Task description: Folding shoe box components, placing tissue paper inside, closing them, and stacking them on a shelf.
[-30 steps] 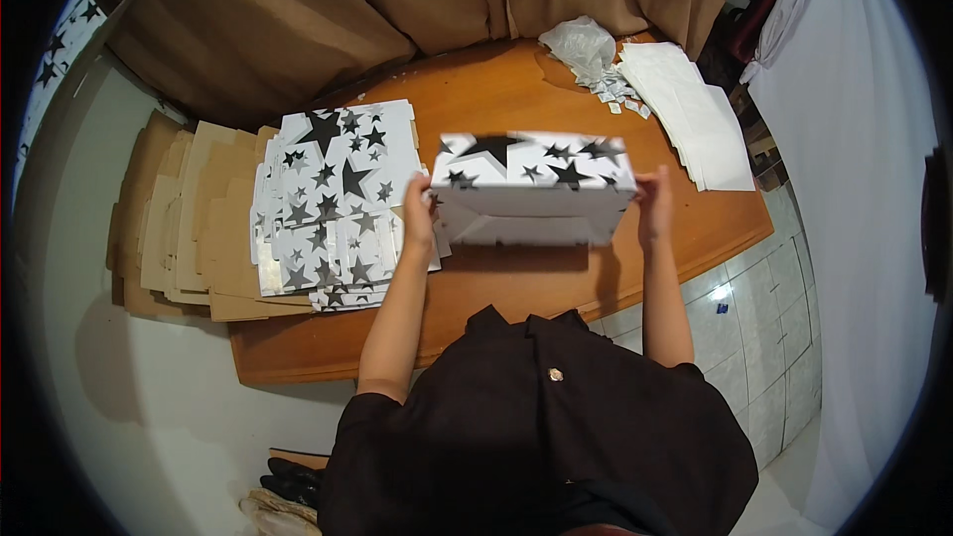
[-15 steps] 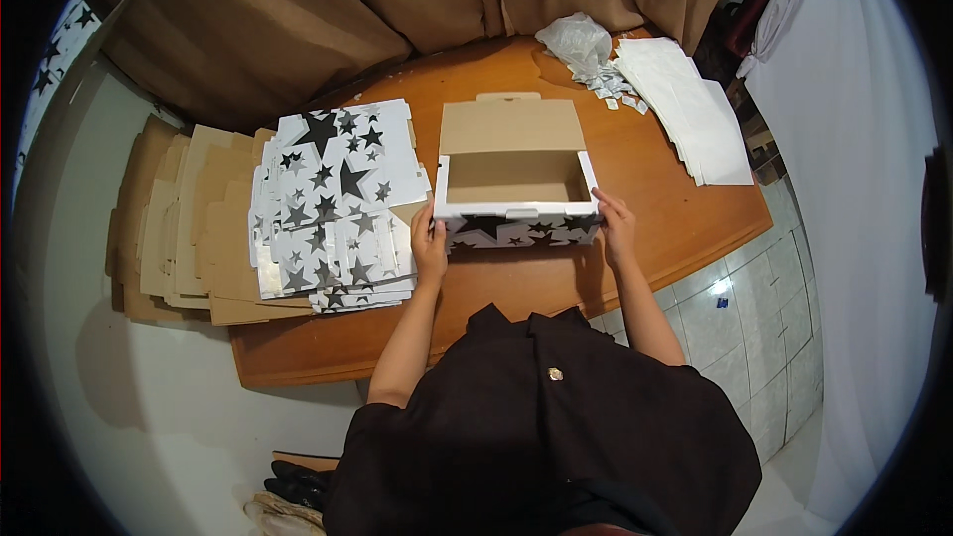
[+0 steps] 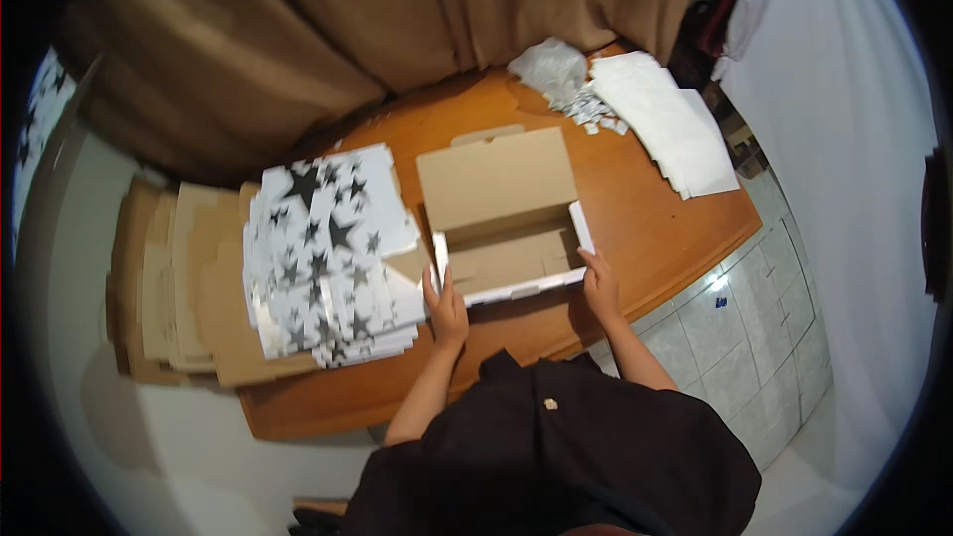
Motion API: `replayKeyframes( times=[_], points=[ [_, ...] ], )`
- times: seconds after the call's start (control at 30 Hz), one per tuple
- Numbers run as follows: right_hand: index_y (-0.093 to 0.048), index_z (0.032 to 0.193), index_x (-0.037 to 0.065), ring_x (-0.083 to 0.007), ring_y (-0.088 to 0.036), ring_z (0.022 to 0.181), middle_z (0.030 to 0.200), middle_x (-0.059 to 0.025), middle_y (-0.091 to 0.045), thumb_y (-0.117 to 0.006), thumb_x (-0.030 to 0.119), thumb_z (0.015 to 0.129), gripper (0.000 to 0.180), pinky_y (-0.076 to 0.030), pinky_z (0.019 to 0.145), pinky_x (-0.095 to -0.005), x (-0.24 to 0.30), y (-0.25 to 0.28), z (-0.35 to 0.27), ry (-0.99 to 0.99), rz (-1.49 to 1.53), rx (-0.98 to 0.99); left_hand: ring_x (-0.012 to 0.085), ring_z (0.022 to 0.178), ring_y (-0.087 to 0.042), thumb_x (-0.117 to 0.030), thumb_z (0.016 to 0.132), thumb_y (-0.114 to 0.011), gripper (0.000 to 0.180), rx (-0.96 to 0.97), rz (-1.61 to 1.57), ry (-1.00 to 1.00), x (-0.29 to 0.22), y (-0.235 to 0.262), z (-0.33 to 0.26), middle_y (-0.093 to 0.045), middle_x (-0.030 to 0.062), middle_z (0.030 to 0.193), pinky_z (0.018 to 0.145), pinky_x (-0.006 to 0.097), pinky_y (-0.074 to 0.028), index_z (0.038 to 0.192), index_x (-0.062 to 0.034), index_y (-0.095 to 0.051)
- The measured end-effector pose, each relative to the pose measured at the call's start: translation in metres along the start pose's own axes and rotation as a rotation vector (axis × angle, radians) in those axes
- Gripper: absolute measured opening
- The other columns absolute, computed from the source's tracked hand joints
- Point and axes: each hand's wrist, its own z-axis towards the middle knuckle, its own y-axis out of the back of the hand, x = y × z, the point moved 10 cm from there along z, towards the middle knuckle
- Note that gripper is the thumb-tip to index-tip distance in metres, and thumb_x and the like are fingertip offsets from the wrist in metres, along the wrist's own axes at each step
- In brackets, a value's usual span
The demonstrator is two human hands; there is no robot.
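A cardboard box (image 3: 499, 179) is in front of me with its lid folded back, showing its brown inside and white edges. My left hand (image 3: 449, 314) is at its near left corner, with the fingers along the side. At the near right corner, my right hand (image 3: 602, 288) has its fingers over the white edge. Both hands hold the box between them, and nothing shows inside it. Just left of the box lies a stack of flat white boards (image 3: 333, 208) printed with black and grey stars.
Brown cardboard sheets (image 3: 204, 288) stack up at the far left. Toward the back right of the wooden table (image 3: 655, 228) lie a clear plastic bag (image 3: 551, 69), several small white packets (image 3: 601, 117) and a pile of white paper sheets (image 3: 675, 129). A brown curtain (image 3: 387, 20) hangs behind.
The view has shifted and tilted. The box has tipped, so its inside floor shows and its starred front panel no longer does. Both hands stay on the box.
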Motion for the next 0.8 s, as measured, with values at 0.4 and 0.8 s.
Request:
replayKeyframes(
  times=[0.4, 0.8],
  points=[
    [-0.064, 0.102, 0.004, -0.0352, -0.057, 0.105, 0.119, -0.025, -0.054, -0.046, -0.002, 0.077, 0.032, -0.047, 0.086, -0.0356, -0.01, 0.028, 0.026, -0.003, -0.019, -0.083, 0.0401, 0.128, -0.034, 0.004, 0.08, -0.033, 0.043, -0.068, -0.124, -0.039, -0.017, -0.027, 0.011, -0.033, 0.0291, 0.139, 0.105, 0.039, -0.028, 0.117, 0.0054, -0.055],
    [-0.055, 0.116, 0.008, -0.0275, -0.048, 0.114, 0.108, -0.0125, -0.059, -0.054, 0.011, 0.081, 0.035, -0.023, 0.102, -0.0562, -0.141, 0.184, 0.135, -0.128, -0.513, -0.111, 0.0351, 0.128, -0.034, -0.007, 0.082, -0.046, 0.048, -0.192, -0.208, 0.069, -0.099, -0.089, 0.028, -0.034, 0.0215, 0.137, 0.105, 0.042, -0.027, 0.128, 0.0036, -0.042]
  ],
)
